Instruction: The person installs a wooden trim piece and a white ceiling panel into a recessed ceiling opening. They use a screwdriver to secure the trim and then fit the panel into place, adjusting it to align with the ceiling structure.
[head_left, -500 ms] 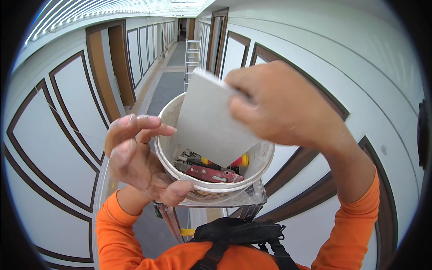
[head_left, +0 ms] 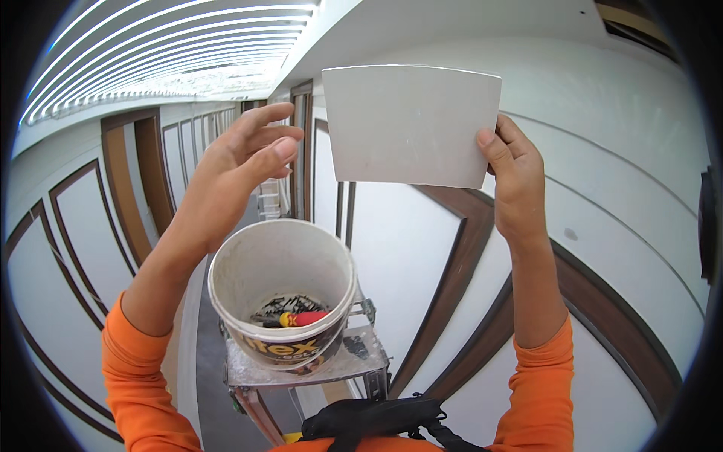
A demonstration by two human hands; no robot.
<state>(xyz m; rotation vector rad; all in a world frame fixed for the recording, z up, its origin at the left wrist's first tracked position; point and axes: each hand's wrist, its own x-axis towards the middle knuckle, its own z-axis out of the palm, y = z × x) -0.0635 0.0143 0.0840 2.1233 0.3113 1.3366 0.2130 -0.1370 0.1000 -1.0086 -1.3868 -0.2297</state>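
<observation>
A flat light-grey rectangular board [head_left: 410,126] is up in front of the right wall. My right hand [head_left: 514,169] grips its right edge, thumb on the near face and fingers behind. To the left of the board, my left hand [head_left: 245,162] is raised with fingers loosely curved and apart, touching nothing. Below the hands, a white plastic bucket [head_left: 282,256] stands on the worn top of a stepladder [head_left: 354,354]. Inside the bucket lie a red and yellow handled tool [head_left: 303,319] and many small dark pieces [head_left: 290,305] that look like screws.
White walls with dark brown frame mouldings [head_left: 482,233] run along both sides. A doorway [head_left: 135,177] opens on the left. Bright strip lights [head_left: 226,38] line the ceiling. A black strapped pouch [head_left: 373,422] is at my chest. Another ladder [head_left: 269,205] stands farther down the corridor.
My right hand has lifted the board out of the bucket and up to the wall. My left hand has left the bucket's rim area and risen. The view has tilted upward.
</observation>
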